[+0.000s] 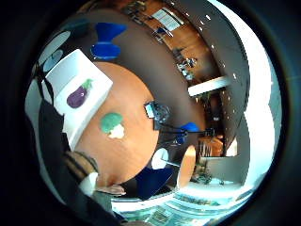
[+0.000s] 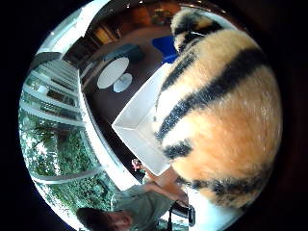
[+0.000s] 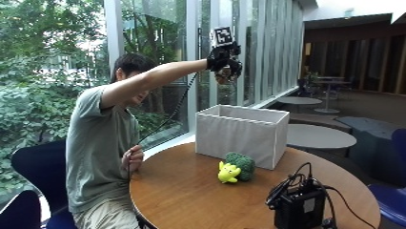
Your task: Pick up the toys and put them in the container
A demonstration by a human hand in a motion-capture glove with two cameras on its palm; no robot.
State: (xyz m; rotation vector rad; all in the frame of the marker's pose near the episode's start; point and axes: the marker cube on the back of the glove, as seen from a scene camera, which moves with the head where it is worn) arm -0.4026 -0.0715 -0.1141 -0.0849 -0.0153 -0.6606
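While the person sits at the round wooden table (image 3: 190, 200), we see the black-gloved right hand (image 3: 222, 61) raised high, well above the white fabric box container (image 3: 241, 131) that stands on the table below it. Its fingers are curled round a plush toy with orange, cream and black stripes (image 2: 226, 106), which fills much of the thumb side palm view and so sits right against the palm; from the outside view we can make out only a small part of it under the glove. Beneath the hand, in the little finger side palm view, we look down into the open container and find a purple plush eggplant with a green stem (image 1: 78, 95) lying on its floor. Lower still, and just beside the container's front wall, a green plush broccoli (image 3: 241, 164) and a small yellow plush figure (image 3: 228, 172) lie on the table, touching each other. The person's bare left hand (image 3: 132, 159) rests at the table's near edge.
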